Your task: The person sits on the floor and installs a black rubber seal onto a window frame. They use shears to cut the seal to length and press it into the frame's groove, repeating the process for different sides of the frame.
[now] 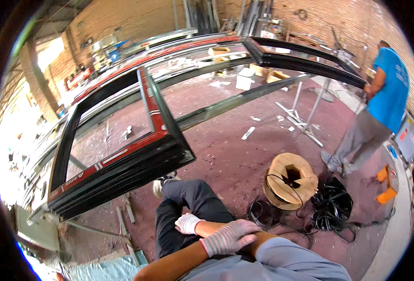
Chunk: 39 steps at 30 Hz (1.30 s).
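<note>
My arms cross over my lap, and both hands wear striped knit gloves. My left hand (229,238) lies across my right forearm (259,240), its fingers and thumb apart, with no tool in it. Farther left, my right hand (188,224) rests on the dark trousers (195,196) over my thigh, fingers loosely spread and partly hidden. In front of me, a black frame (123,180) with red protective film stands raised off the floor, touched by neither hand. A second black frame (305,63) sits beyond it, at the far end of long rails.
A co-worker in a blue shirt (392,89) stands at the right by the far frame. A wooden spool (286,180) and a heap of black strapping (332,203) lie right of my legs. White metal stand legs (303,124) and scraps dot the red floor (225,150).
</note>
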Each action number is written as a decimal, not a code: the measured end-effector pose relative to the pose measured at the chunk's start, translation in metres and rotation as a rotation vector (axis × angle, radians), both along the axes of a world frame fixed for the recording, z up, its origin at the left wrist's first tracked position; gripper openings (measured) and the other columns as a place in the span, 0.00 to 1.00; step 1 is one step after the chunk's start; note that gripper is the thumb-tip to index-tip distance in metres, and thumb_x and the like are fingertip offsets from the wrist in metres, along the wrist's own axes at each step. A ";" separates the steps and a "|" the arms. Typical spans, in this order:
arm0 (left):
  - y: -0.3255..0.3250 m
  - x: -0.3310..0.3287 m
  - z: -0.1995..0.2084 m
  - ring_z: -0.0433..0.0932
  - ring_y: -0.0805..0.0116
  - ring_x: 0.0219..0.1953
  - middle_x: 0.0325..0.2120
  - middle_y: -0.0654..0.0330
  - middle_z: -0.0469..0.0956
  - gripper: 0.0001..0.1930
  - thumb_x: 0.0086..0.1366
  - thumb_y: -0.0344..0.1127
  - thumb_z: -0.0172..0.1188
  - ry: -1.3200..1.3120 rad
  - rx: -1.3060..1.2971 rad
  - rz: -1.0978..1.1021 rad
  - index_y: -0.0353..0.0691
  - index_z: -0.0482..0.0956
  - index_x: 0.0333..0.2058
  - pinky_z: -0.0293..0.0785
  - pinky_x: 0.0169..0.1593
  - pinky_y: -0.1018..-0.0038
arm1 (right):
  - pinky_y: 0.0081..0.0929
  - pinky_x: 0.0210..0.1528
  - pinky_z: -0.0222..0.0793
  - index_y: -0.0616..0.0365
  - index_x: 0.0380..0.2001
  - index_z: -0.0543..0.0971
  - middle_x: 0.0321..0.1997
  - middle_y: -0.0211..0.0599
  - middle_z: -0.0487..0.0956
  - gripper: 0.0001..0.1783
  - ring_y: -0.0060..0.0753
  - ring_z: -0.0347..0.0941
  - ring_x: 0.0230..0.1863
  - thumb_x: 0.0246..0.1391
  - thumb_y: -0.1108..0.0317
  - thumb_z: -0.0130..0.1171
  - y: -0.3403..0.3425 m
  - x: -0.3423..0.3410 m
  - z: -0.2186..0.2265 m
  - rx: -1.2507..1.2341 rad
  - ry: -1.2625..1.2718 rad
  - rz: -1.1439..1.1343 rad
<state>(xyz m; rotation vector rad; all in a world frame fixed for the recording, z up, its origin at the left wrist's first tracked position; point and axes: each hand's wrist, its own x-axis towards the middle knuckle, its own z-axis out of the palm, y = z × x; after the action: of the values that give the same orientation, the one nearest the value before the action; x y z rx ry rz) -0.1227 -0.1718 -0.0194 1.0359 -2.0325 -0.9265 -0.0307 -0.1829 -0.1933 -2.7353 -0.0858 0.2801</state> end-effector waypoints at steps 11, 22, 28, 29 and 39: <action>0.091 0.053 0.023 0.80 0.46 0.45 0.37 0.51 0.82 0.14 0.66 0.45 0.60 -0.466 -0.039 0.482 0.40 0.83 0.38 0.74 0.51 0.56 | 0.47 0.53 0.75 0.57 0.43 0.86 0.43 0.50 0.86 0.21 0.53 0.83 0.46 0.64 0.53 0.53 0.024 0.004 0.001 0.009 0.051 -0.023; 0.300 0.168 -0.090 0.78 0.45 0.42 0.35 0.48 0.81 0.05 0.61 0.31 0.61 -0.630 -0.172 1.633 0.36 0.81 0.32 0.72 0.51 0.54 | 0.43 0.56 0.73 0.59 0.43 0.81 0.47 0.40 0.82 0.11 0.47 0.78 0.52 0.59 0.66 0.64 0.030 -0.073 0.184 0.342 -0.748 0.211; 0.347 0.186 -0.157 0.76 0.48 0.41 0.31 0.51 0.79 0.07 0.59 0.34 0.63 -0.638 -0.047 1.852 0.38 0.80 0.27 0.71 0.52 0.55 | 0.49 0.60 0.69 0.54 0.51 0.78 0.56 0.40 0.77 0.22 0.48 0.73 0.62 0.55 0.61 0.68 0.043 -0.007 0.340 0.206 -1.103 0.495; 0.342 0.184 -0.150 0.77 0.49 0.41 0.31 0.52 0.80 0.07 0.57 0.36 0.65 -0.666 -0.032 1.832 0.39 0.81 0.25 0.71 0.53 0.55 | 0.50 0.61 0.69 0.54 0.52 0.77 0.57 0.41 0.77 0.23 0.51 0.72 0.62 0.55 0.59 0.68 0.042 0.009 0.359 0.121 -1.151 0.446; 0.320 0.216 -0.164 0.79 0.53 0.42 0.30 0.56 0.82 0.07 0.59 0.38 0.65 -0.558 -0.011 1.816 0.41 0.83 0.28 0.66 0.62 0.55 | 0.47 0.53 0.75 0.62 0.61 0.72 0.47 0.52 0.79 0.49 0.55 0.79 0.48 0.49 0.30 0.64 0.049 0.080 0.407 -0.438 -0.620 0.007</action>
<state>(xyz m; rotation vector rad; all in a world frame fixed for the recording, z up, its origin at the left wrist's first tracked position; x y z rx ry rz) 0.0931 0.1479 -0.1830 2.4573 -0.6035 0.4034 0.0496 -0.1341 0.2138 -3.1473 -0.2222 -0.6289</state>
